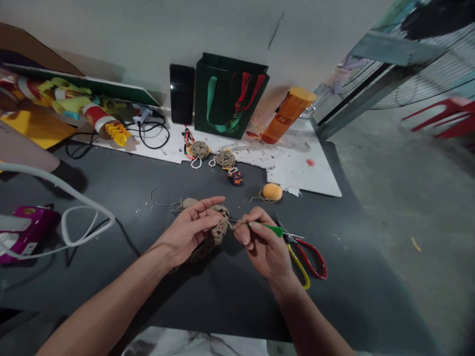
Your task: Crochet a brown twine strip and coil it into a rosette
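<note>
Pinched between the thumb and fingers of my left hand is a brown crocheted piece, part of which hangs below the palm. My right hand grips a crochet hook with a green handle. The hook's thin metal shaft points left and reaches the crocheted piece, where a strand of yarn also shows. Whether the tip is inside a stitch is too small to tell. Behind my left hand lies a small ball of brown yarn with a loose tail. Scissors with red and yellow handles lie just right of my right hand.
An orange yarn ball and two crocheted rosettes with beads lie beyond my hands. Along the wall stand a phone, a dark green gift bag and an orange bottle. At left are a white cable and a purple box.
</note>
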The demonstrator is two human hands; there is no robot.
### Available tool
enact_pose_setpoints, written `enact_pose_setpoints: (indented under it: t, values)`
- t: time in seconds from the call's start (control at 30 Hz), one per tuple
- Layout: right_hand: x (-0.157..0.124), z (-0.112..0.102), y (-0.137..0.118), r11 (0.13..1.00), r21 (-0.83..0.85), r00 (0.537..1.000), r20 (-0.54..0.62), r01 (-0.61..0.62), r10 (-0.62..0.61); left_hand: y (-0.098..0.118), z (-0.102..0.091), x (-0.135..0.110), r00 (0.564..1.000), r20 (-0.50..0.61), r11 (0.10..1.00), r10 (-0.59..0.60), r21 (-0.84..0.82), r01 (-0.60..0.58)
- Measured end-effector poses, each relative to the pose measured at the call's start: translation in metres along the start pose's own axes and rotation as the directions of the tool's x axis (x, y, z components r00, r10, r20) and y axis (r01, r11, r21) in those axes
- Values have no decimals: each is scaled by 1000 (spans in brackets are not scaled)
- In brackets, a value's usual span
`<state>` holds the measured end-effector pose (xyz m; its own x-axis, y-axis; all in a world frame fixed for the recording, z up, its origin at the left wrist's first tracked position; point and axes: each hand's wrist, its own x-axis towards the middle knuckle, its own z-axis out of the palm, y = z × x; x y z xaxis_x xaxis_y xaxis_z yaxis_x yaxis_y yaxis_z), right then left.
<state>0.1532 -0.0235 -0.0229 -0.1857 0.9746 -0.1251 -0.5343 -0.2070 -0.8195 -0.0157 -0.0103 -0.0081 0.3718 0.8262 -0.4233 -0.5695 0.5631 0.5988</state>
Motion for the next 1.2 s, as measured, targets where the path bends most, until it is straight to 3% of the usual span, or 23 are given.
enact_pose_setpoints:
  t: [0.2,0.3,0.43,0.53,0.67,0.77,1.0,1.2]
  values:
    - [-1,-1,-1,993,-107,999,-17,50,-52,0,0,0,1000,19,1000,-19,16,19]
    - [-3,-4,-3,958,-215,982,19,189,-190,0,-1,1,1000,6,1000,-12,18,12]
    - [-5,-10,-5,858,-345,922,73,381,-380,-1,-3,1,1000,-8,998,24,56,-24]
    - [-6,-11,-4,726,-558,891,55,402,-450,-3,-2,1,999,-7,994,52,99,-51]
    - [-7,-6,-4,450,-756,849,258,475,-461,-6,0,2,993,-34,981,111,164,-104]
    - [-7,-1,-4,317,-783,800,349,535,-489,-9,0,3,983,-34,961,181,220,-170]
    - [-4,3,1,286,-845,829,279,452,-485,-16,0,2,972,2,925,234,306,-223]
    - [-4,-3,-2,351,-883,907,164,310,-388,-12,3,1,952,-11,890,306,359,-281]
